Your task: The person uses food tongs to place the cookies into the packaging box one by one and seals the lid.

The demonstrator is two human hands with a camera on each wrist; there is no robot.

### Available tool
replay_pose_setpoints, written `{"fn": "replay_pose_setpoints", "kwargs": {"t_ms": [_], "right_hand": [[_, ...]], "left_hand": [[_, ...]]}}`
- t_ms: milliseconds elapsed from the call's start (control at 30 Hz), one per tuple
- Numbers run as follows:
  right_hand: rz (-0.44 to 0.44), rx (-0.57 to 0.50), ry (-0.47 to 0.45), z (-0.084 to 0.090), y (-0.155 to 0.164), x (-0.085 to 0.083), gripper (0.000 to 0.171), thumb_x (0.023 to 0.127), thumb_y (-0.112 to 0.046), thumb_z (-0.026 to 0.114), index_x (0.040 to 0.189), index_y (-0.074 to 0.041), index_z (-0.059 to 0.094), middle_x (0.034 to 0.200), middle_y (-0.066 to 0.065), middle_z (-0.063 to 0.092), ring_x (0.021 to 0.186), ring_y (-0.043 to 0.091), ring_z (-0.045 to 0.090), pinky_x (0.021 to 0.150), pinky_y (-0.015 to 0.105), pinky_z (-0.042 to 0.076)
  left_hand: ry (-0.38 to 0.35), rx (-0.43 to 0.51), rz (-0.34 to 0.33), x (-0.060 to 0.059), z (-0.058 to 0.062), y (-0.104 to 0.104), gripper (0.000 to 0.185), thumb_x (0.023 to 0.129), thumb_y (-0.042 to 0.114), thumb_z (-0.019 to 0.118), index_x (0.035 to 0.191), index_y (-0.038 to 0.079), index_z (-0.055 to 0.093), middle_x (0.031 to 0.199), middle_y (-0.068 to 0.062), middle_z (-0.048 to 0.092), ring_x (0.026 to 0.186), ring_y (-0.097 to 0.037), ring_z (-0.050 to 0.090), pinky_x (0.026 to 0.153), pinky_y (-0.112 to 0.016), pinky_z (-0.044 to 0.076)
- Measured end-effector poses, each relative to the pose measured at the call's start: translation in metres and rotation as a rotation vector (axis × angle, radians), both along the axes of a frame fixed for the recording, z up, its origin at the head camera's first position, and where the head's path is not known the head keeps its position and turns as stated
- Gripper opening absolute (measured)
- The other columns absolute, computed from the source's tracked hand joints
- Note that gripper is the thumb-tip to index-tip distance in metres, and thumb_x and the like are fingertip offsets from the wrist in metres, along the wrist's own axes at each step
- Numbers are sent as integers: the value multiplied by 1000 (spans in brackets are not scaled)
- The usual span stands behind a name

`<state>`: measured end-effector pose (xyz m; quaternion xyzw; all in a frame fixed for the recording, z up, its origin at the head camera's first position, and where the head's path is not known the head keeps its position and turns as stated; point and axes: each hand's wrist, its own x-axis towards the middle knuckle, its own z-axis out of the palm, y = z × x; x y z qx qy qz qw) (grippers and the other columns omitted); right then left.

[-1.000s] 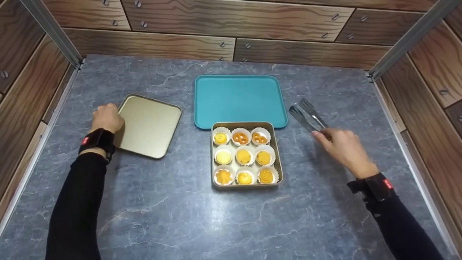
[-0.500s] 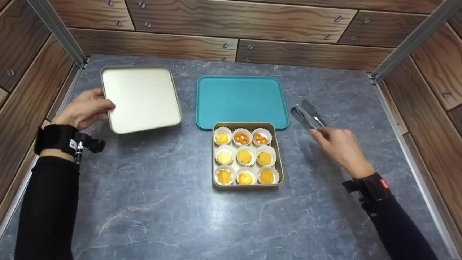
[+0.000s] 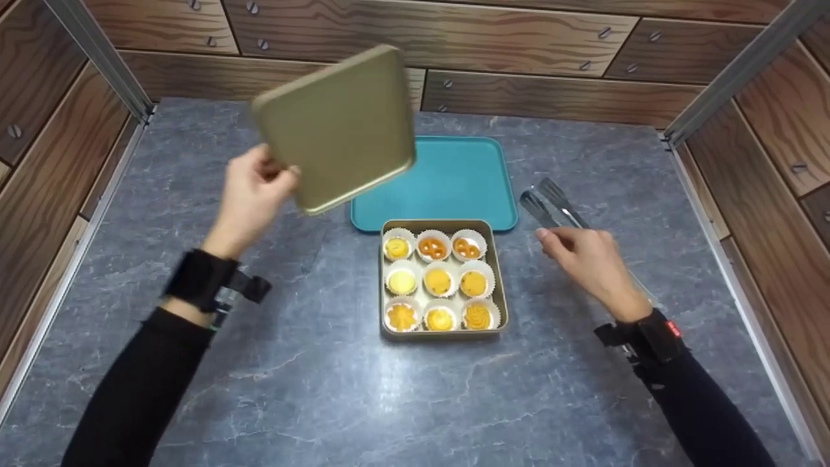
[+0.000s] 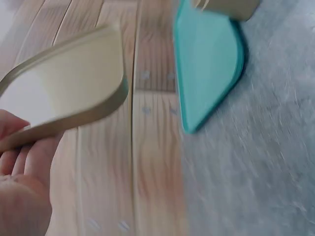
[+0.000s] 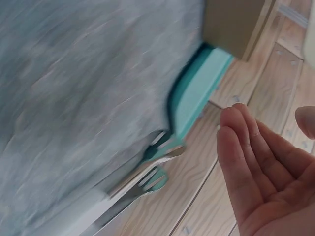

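My left hand (image 3: 256,188) pinches the edge of a square gold tin lid (image 3: 343,130). The lid is tilted up in the air, covering the left part of the teal tray (image 3: 460,175) in the head view. In the left wrist view, the thumb and fingers (image 4: 42,157) hold the lid's rim from both faces. My right hand (image 3: 593,263) hovers over the metal tongs (image 3: 540,209), fingers loose and holding nothing. The right wrist view shows a gap between that hand and the tongs. A gold tin (image 3: 447,334) stands uncovered in the middle, with pastries (image 3: 438,281) in paper cups inside.
The tin stands against or over the tray's front edge. A grey marble-patterned tabletop (image 3: 311,389) lies under everything. Wood-pattern walls (image 3: 519,39) enclose the back and both sides, with metal posts (image 3: 733,71) at the back corners.
The left hand has raised the lid off the table, turned it over and brought it right towards the tray. The right hand has shifted slightly left; the tongs have stayed put.
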<state>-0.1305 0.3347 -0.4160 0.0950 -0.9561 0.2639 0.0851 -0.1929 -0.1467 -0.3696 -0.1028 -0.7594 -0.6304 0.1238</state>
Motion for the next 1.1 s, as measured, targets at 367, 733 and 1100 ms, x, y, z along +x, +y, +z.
{"fn": "replay_pose_setpoints", "kwargs": {"t_ms": [367, 733, 1100], "right_hand": [[60, -376, -165, 12, -33, 0, 42, 110, -32, 53, 125, 2, 71, 80, 12, 73, 68, 22, 71, 63, 26, 63], [21, -927, -422, 16, -48, 10, 48, 110, -40, 49, 109, 0, 75, 87, 9, 76, 65, 15, 68, 62, 27, 62], [8, -1207, -603, 12, -56, 16, 31, 105, -9, 58, 131, 8, 54, 102, 9, 75, 84, 17, 73, 77, 31, 66]], "left_hand": [[733, -310, -141, 32, -18, 62, 35, 86, -23, 63, 116, -7, 69, 111, -23, 74, 93, -35, 76, 83, -32, 65], [1043, -499, -293, 47, -43, 88, 21, 96, -5, 64, 114, -1, 72, 119, -19, 73, 109, -31, 73, 102, -33, 57], [1068, -575, -280, 40, -59, 96, 30, 91, -4, 69, 120, 3, 73, 128, -15, 70, 123, -32, 66, 114, -44, 48]]}}
